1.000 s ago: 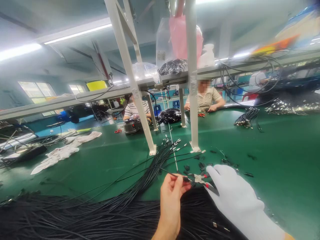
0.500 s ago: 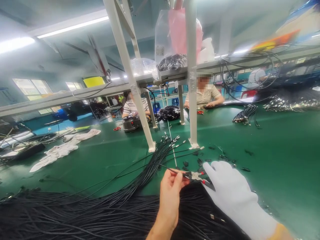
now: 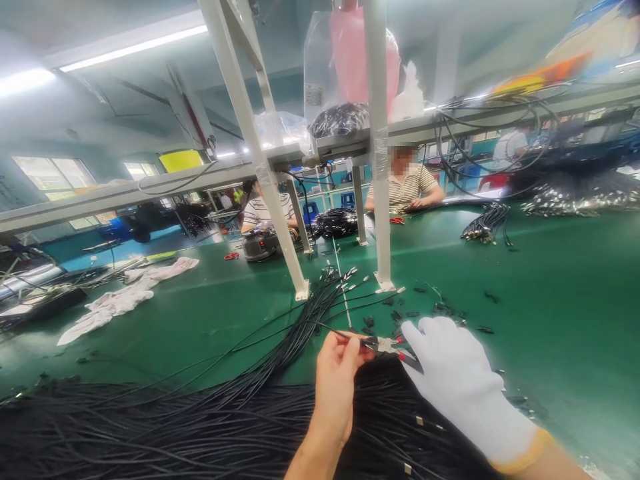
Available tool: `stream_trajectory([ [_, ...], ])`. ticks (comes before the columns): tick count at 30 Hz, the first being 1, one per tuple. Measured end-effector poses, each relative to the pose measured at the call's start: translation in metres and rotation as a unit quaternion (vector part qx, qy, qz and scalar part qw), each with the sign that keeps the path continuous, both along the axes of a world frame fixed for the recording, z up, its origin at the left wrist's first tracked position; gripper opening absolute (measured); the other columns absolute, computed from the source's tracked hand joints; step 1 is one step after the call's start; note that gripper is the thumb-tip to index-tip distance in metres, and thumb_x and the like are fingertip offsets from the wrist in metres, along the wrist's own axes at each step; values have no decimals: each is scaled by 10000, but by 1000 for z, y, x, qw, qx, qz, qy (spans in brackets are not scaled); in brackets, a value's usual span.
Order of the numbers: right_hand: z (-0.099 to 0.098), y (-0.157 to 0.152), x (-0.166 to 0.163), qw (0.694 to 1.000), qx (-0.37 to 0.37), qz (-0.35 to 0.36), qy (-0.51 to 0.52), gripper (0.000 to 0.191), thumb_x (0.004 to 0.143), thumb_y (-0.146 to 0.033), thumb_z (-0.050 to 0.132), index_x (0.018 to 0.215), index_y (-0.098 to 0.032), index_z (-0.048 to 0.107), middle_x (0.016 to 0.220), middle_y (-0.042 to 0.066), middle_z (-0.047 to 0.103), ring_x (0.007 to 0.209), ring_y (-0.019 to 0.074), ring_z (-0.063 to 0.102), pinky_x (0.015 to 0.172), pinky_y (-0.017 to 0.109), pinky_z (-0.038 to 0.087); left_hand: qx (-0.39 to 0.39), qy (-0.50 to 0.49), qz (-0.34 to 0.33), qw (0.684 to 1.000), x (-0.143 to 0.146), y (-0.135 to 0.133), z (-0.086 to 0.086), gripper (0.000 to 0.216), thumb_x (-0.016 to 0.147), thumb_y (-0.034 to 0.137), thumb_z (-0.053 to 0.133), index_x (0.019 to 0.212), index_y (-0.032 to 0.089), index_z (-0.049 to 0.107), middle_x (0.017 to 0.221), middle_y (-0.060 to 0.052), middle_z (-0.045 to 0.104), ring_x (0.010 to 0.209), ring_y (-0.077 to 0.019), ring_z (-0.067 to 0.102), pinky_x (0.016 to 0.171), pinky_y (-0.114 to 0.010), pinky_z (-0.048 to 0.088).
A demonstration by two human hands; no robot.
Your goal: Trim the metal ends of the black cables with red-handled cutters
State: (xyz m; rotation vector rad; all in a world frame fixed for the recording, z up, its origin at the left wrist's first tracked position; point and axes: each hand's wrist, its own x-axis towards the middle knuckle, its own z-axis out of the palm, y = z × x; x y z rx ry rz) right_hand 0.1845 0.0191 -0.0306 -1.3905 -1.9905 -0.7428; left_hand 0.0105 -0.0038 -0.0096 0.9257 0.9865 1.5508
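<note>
Bare and closed, my left hand point(image 3: 337, 373) pinches a black cable point(image 3: 327, 327) near its end. My right hand point(image 3: 453, 363), in a white glove with a yellow cuff, grips the pliers point(image 3: 387, 345) by their black and red handles. The pliers' jaws meet the cable end at my left fingertips; the exact contact is partly hidden. Below both hands spreads a large heap of black cables point(image 3: 200, 433). A bundle of cables point(image 3: 295, 333) runs from it up the table, with silvery connector ends at the top.
Black scraps point(image 3: 395, 317) litter the green table point(image 3: 560, 287) beyond my glove. Two white frame posts point(image 3: 383, 220) stand on it, holding a shelf. White cloths point(image 3: 125, 293) lie at left, a cable bundle point(image 3: 487, 223) at right. Two people point(image 3: 405, 183) sit across the table.
The view has shifted slightly, so most things sit a little further left and higher. Both hands keep the same hold on the cable and pliers.
</note>
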Motion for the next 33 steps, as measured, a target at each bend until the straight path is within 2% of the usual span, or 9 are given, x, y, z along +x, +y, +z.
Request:
stream_trajectory([
  [3, -4, 3, 1, 1000, 7, 7, 7, 227, 700, -396, 732, 837, -225, 676, 732, 45, 601, 723, 217, 448, 622, 329, 223, -2, -2, 1, 1000, -1, 1, -2, 340, 718, 447, 808, 798, 153, 658, 785, -45, 704, 775, -190, 670, 798, -359, 554],
  [11, -8, 4, 1, 1000, -1, 27, 10, 111, 832, -324, 590, 795, -227, 628, 703, 40, 563, 700, 206, 438, 623, 328, 221, -12, -9, 2, 1000, -1, 3, -3, 347, 724, 461, 800, 802, 159, 649, 789, -44, 702, 780, -190, 667, 812, -363, 545],
  [19, -10, 4, 0, 999, 1, 26, 19, 124, 787, -329, 638, 721, -228, 612, 650, 22, 549, 653, 193, 434, 608, 315, 195, -14, 17, 16, 1000, 1, 0, -1, 401, 711, 521, 793, 792, 158, 642, 796, -55, 711, 786, -200, 675, 813, -368, 551],
  [28, -14, 6, 2, 999, -31, 29, -5, 108, 813, -320, 618, 766, -223, 612, 674, 13, 546, 662, 187, 456, 613, 312, 210, -1, 49, 10, 999, -3, 3, -6, 328, 725, 415, 806, 844, 147, 658, 820, -70, 729, 744, -177, 664, 770, -320, 527],
  [30, -13, 7, 3, 999, -35, 35, 0, 105, 794, -316, 633, 820, -214, 634, 706, 22, 564, 690, 192, 469, 622, 310, 230, -5, 47, 8, 999, -4, 3, -7, 335, 718, 419, 810, 853, 149, 665, 835, -77, 737, 742, -176, 666, 772, -318, 526],
  [33, -12, 8, 4, 998, -38, 50, -7, 204, 816, -326, 619, 963, -189, 652, 782, 50, 598, 757, 210, 497, 649, 312, 266, -11, 39, 0, 999, -4, 3, -8, 339, 699, 421, 822, 841, 153, 670, 842, -82, 744, 755, -185, 672, 792, -336, 530],
])
